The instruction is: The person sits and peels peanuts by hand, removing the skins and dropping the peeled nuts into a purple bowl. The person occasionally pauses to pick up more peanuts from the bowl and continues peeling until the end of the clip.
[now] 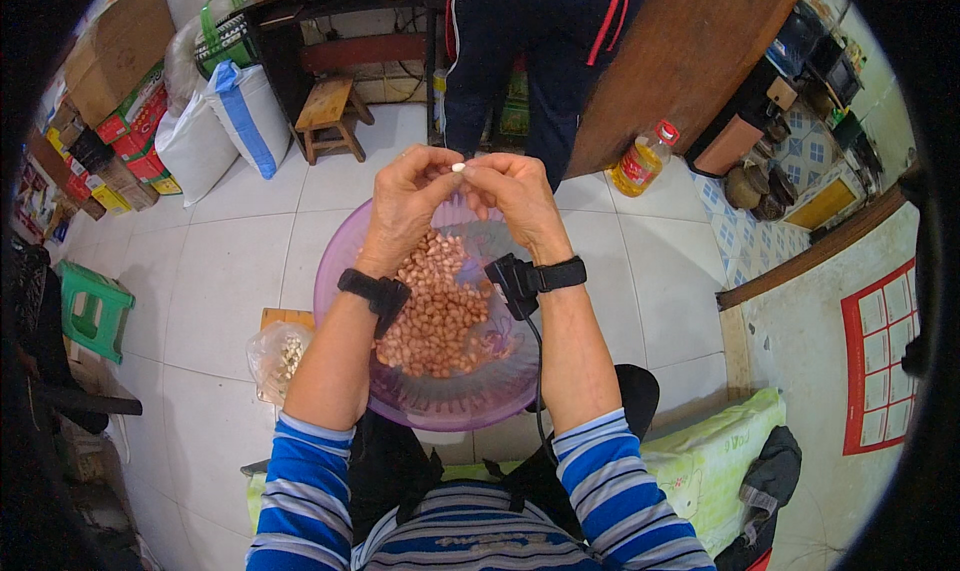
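Observation:
A small white peeled kernel (458,167), likely a peanut, sits between the fingertips of both hands. My left hand (409,203) pinches it from the left with the thumb and fingers. My right hand (517,196) meets it from the other side, thumb and forefinger together. Below them stands a translucent purple plastic basin (457,419). Many pink-brown peanuts (442,308) in their skins lie in it, apparently wet, heaped toward the left. Left of the basin, a clear plastic bag (262,353) with white kernels (294,355) rests on a small wooden stool (286,317).
A person in dark trousers (517,68) stands just beyond the basin. An oil bottle (641,162) is on the tiled floor at the right. White sacks (251,113), a wooden stool (330,117) and stacked boxes (124,121) line the far left. A green plastic stool (94,308) stands nearer.

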The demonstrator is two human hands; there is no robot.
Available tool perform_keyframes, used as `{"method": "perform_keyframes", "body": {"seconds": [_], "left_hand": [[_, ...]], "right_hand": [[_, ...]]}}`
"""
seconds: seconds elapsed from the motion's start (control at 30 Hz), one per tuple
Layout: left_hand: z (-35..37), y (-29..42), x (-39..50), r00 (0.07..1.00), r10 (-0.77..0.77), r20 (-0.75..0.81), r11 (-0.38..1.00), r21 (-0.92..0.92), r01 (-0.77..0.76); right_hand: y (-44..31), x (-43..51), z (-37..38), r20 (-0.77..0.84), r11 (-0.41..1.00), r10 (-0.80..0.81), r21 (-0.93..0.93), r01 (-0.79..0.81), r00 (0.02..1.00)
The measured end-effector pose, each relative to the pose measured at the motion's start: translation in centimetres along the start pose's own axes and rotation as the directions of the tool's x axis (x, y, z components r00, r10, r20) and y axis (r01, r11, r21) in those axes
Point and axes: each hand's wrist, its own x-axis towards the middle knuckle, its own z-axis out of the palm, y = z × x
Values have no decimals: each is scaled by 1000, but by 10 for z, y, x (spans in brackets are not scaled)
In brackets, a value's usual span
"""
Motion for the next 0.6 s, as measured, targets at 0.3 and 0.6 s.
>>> {"method": "perform_keyframes", "body": {"seconds": [0.3,0.6], "left_hand": [[-1,3,1,1000,30,9,999,31,-30],[2,10,0,997,-81,21,973,-214,83]], "right_hand": [[-3,-1,2,-4,1000,-2,3,2,1000],[-4,-2,-2,54,971,57,231,-68,997]]}}
